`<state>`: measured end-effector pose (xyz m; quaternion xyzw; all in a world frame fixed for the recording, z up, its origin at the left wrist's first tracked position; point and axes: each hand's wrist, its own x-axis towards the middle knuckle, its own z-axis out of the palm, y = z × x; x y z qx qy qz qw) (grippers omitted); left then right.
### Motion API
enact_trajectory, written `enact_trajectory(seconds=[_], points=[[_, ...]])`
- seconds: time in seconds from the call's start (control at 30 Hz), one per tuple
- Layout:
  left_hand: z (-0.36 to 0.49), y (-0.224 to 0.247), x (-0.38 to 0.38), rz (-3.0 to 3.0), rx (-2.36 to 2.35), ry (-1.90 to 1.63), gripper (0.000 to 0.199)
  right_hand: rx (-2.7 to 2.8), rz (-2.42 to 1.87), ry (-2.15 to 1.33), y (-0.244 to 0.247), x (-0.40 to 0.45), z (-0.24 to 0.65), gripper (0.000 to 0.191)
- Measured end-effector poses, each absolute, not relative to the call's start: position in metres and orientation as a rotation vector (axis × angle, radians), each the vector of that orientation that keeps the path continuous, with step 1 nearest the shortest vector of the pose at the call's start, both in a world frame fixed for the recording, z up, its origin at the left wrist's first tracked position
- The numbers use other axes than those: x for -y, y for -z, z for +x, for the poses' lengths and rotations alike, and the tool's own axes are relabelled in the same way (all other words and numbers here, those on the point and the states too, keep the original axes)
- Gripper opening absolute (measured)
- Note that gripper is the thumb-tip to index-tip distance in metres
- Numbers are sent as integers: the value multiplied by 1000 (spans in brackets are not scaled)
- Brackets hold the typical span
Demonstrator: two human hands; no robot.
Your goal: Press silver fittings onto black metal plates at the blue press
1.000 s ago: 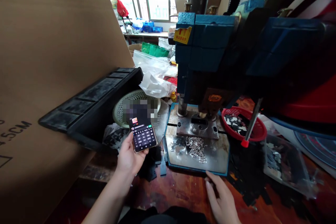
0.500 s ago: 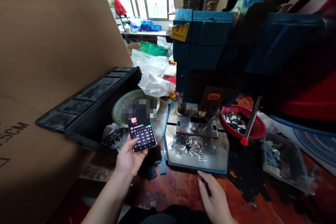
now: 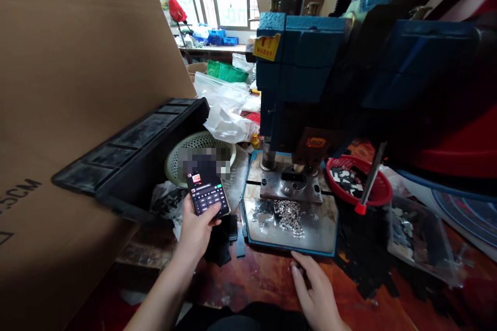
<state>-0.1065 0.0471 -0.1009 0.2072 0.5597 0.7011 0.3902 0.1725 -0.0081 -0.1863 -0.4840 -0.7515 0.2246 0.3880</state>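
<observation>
In the head view my left hand [image 3: 197, 230] is closed around a smartphone [image 3: 205, 201], which shows a dark on-screen keyboard. The thumb lies over the right part of the keys; the top of the phone is pixelated. My right hand [image 3: 317, 289] rests on the wooden table by the front edge of the press's metal bed plate [image 3: 314, 230], with forefinger and thumb apart and the other fingers partly hidden. A heap of small shiny metal parts [image 3: 290, 219] and a few flat metal pieces [image 3: 264, 217] lie on that plate.
A blue press [image 3: 303, 72] rises over its die block [image 3: 293, 186]. To the right are a red basket [image 3: 384, 191] of flat pieces and a clear plastic box [image 3: 438, 253]. On the left stand a pale colander [image 3: 182, 147], a black crate [image 3: 128, 150] and a tall cardboard sheet [image 3: 85, 62].
My left thumb has moved right across the phone's keyboard, and the phone has shifted slightly. My right hand has stayed nearly still.
</observation>
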Motion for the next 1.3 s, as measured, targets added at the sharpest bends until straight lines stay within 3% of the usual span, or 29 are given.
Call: enact_trajectory(seconds=[0.1,0.3,1.07,1.3], points=[[-107,100,-46,518,-1427,-1793,65,1902,-1225,-596,186,8,172,25],[-109,94,-42,466,-1248,-1837,42,1901,-1232,-567,187,7,172,24],[-109,114,-50,439,-1471,-1853,46,1862,-1210,-594,182,7,172,24],[-112,115,-49,378,-1281,-1925,27,1850,-1198,-621,183,8,172,25]])
